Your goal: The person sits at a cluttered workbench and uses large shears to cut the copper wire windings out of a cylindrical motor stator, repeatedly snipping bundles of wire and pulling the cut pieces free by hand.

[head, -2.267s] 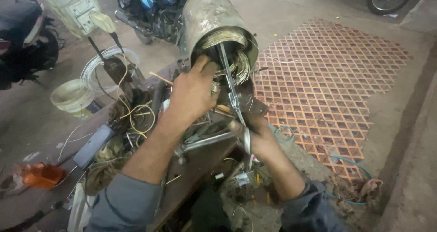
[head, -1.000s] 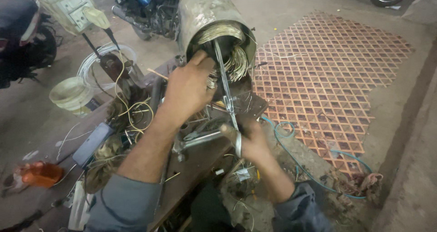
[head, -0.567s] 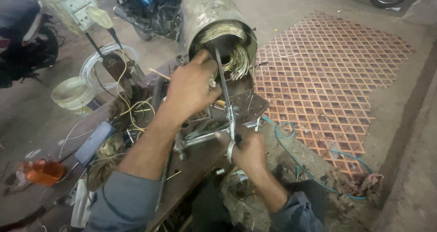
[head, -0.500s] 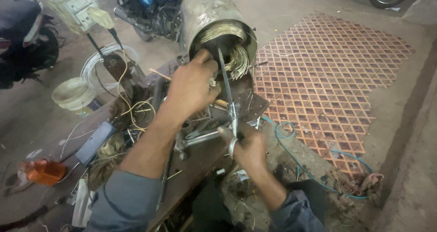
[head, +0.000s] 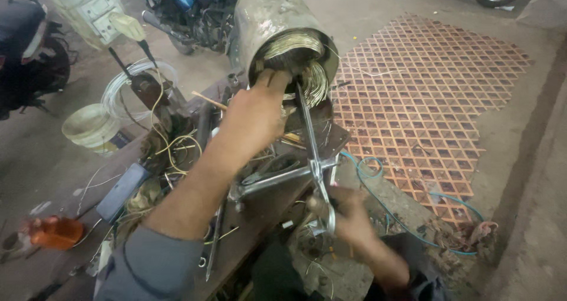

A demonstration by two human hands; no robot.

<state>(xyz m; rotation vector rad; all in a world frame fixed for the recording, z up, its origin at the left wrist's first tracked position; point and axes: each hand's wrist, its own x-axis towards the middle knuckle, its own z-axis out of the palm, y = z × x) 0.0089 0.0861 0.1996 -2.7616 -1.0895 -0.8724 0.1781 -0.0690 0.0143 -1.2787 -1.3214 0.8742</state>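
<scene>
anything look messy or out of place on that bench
Yes. Loose yellow and white wires lie tangled across the bench among tools. The left hand reaches into the motor housing, whose wire coils bulge out of its open end.

grey motor casing, red lattice-patterned floor

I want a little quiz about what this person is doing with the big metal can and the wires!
1. True or false: the left hand rests at the mouth of the metal cylinder.
2. What fills the cylinder's rim? A) wire coils B) sand C) water
3. Which hand grips the lower end of the long scissor-like tool?

Key: 1 true. 2 A, the wire coils. 3 the right hand.
</scene>
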